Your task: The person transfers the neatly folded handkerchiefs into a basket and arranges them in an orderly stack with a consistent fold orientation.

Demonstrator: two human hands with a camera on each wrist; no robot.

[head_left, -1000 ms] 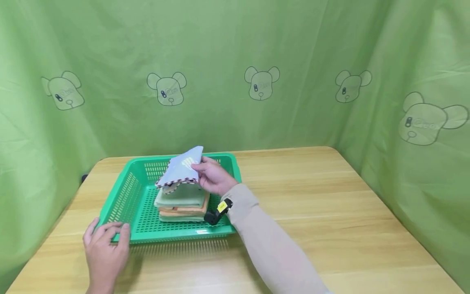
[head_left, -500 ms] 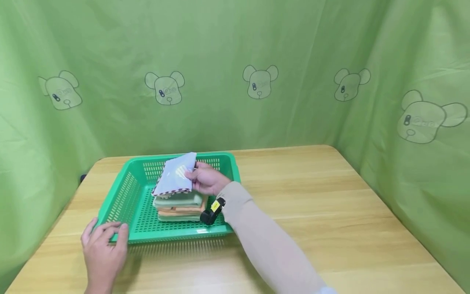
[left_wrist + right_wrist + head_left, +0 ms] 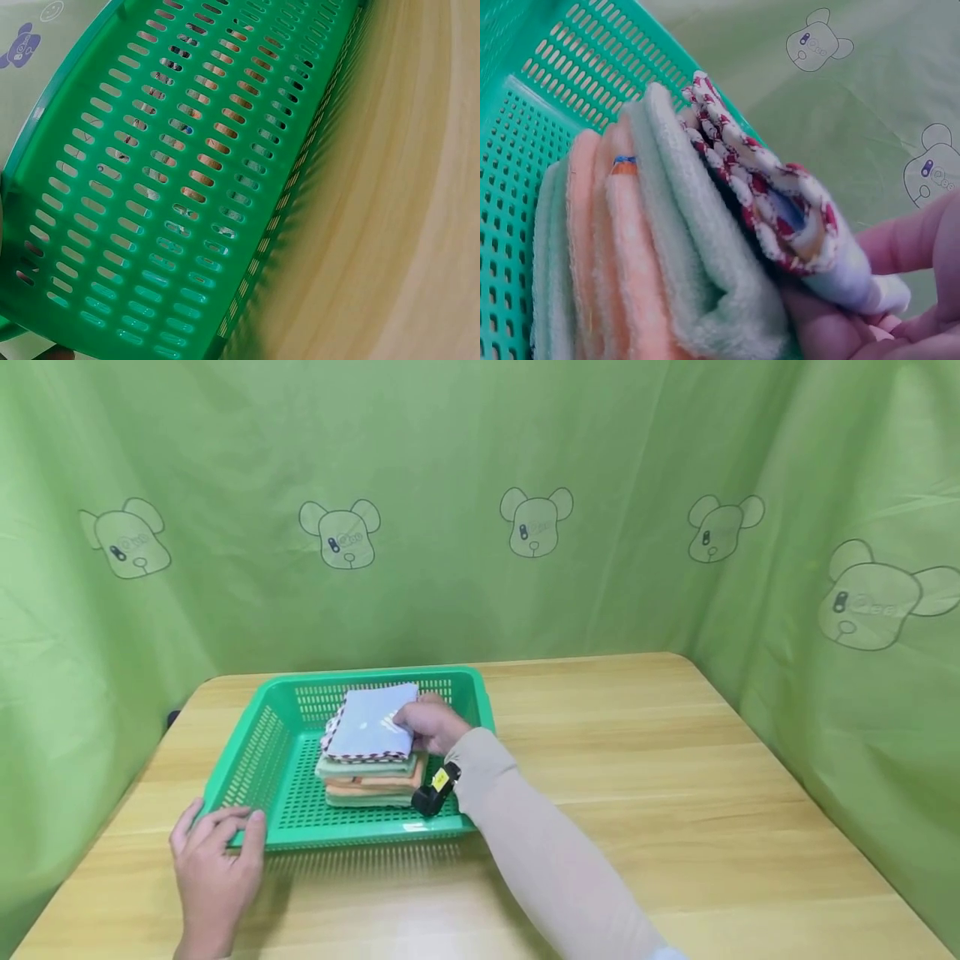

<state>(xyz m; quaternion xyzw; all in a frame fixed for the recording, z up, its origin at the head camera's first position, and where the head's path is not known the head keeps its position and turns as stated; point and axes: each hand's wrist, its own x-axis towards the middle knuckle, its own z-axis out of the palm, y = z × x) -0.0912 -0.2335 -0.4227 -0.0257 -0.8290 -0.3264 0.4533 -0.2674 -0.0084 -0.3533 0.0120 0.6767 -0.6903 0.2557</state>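
Observation:
My right hand point(image 3: 431, 724) pinches the right side of a folded pale blue towel point(image 3: 369, 722) with a red-and-white stitched edge. That towel lies nearly level on top of a stack in the green plastic basket point(image 3: 352, 837). Below it are a pale green folded towel point(image 3: 363, 770), an orange one point(image 3: 378, 787) and another green one. In the right wrist view, the thumb and fingers point(image 3: 907, 247) clasp the folded end of the blue towel point(image 3: 840, 266). My left hand point(image 3: 217, 868) grips the basket's near left corner; its wrist view shows mostly the slotted basket wall point(image 3: 187, 180).
The basket rests on a wooden table point(image 3: 637, 785), whose surface extends to the right and in front. A green curtain point(image 3: 435, 610) with bear-head prints surrounds the table at the back and sides. A small black wrist camera point(image 3: 435, 792) sits by the right sleeve.
The blue towel has come down from a tilted pose above the stack to lie flatter on top, my right hand lowering with it. The left hand keeps its place on the basket corner.

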